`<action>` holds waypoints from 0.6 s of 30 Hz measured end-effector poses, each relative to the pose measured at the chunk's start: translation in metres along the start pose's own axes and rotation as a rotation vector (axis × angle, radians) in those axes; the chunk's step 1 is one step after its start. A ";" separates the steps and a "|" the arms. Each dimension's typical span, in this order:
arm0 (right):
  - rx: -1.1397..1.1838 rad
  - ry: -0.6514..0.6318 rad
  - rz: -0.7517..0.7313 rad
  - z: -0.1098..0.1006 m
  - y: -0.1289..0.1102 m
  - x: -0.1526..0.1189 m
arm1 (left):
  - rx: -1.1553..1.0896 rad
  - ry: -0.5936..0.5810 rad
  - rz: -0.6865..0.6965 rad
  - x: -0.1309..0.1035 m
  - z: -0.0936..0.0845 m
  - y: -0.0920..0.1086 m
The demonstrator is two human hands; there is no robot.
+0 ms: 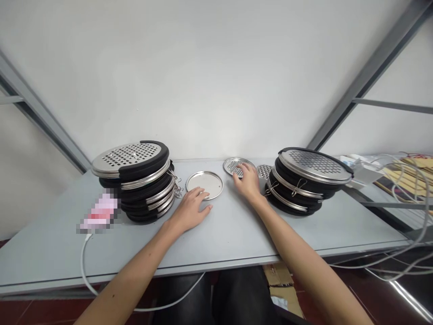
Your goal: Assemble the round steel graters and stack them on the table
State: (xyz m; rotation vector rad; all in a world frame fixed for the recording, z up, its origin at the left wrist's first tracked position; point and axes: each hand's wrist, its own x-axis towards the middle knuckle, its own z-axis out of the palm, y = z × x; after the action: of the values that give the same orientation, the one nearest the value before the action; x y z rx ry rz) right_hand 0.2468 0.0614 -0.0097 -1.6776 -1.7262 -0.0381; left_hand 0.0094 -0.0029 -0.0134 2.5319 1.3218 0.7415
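My left hand lies low over the table, thumb apart from the fingers. Its fingertips reach the near edge of a plain round metal dish with a shallow rim and a small hole. My right hand hovers with curved, parted fingers at a round metal grater disc. The fingers cover part of that disc; whether they touch it I cannot tell. Beside that hand a second perforated disc lies partly hidden behind the right stack. Neither hand visibly holds anything.
Stacks of black-rimmed round graters with wire clips stand at left and right. A blurred pink item with a white cable leans by the left stack. The grey table meets a white wall. Cables and yellow pieces lie far right.
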 end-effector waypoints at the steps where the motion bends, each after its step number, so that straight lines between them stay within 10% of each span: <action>1: -0.092 -0.025 0.068 0.001 0.004 0.002 | 0.005 -0.005 0.009 0.000 0.000 0.000; 6: -0.229 -0.287 0.131 0.008 0.011 -0.002 | 0.003 -0.028 0.037 0.000 -0.006 0.005; 18: -0.034 -0.398 -0.261 0.018 -0.009 -0.009 | -0.112 -0.038 0.041 0.002 -0.015 0.014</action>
State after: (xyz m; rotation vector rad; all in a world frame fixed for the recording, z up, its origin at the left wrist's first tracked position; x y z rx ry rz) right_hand 0.2291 0.0610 -0.0238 -1.5458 -2.2453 0.1566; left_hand 0.0126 -0.0100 0.0060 2.4787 1.1853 0.7499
